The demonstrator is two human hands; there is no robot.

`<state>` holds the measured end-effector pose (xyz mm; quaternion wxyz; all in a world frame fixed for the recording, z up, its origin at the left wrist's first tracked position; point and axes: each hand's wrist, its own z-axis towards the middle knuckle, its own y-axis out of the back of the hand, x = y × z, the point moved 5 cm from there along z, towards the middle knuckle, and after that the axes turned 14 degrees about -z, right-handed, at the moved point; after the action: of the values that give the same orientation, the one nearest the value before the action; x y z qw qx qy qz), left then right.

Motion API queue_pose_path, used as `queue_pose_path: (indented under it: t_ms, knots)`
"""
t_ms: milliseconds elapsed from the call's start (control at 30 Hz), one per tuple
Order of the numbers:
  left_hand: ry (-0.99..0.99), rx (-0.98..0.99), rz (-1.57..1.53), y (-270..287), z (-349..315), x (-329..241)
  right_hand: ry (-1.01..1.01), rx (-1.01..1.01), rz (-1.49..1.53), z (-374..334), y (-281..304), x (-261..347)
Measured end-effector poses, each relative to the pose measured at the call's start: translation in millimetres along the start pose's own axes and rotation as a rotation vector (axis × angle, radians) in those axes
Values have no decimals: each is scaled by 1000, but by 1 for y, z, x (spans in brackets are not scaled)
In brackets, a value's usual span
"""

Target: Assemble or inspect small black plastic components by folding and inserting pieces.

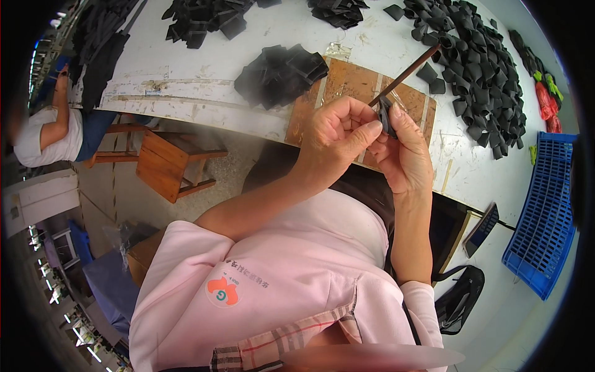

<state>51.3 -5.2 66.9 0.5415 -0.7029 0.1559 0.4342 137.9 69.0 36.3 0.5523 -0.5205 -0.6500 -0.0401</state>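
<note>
Both my hands meet over a brown board [353, 80] at the table's near edge. Between the thumb and fingers of my right hand [406, 152] is a small folded black fabric piece [385, 118]. My left hand [338, 133] is closed, its fingers curled at the lower end of a thin dark brown stick [406, 74] and its thumb tip against the black piece. The stick slants up to the right; my fingers hide where it ends. Left of the board lies a pile of flat black pieces [279, 74].
A large heap of rolled black pieces [477, 80] covers the right of the white table [186, 80]. More flat black pieces [207, 18] lie at the back. A blue crate [539, 217] and a black bag [460, 297] are on the right; a wooden stool [164, 164] and another person [52, 133], left.
</note>
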Motion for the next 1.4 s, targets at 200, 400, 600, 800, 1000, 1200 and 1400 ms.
queue_pose_path:
  t_ms: [200,400,600,800,1000,1200,1400]
  knots:
    - [-54,-29,20,2,0,-2,-6,-36,-130,0,3,-1]
    - [-22,-53,78,5,2,1,199,-90,-215,-3,-5,6]
    - [-2,-9,25,4,1,-1,139,-68,-197,-3,-4,5]
    - [75,1,-70,2,0,0,60,-65,-199,-2,-1,0]
    - [78,-12,-23,5,2,5,90,-107,-310,-3,-5,2]
    - [-80,-89,469,18,11,-6,677,-413,-1291,-17,-6,28]
    - [-375,9,815,1,5,-18,857,-207,-1247,-24,-26,32]
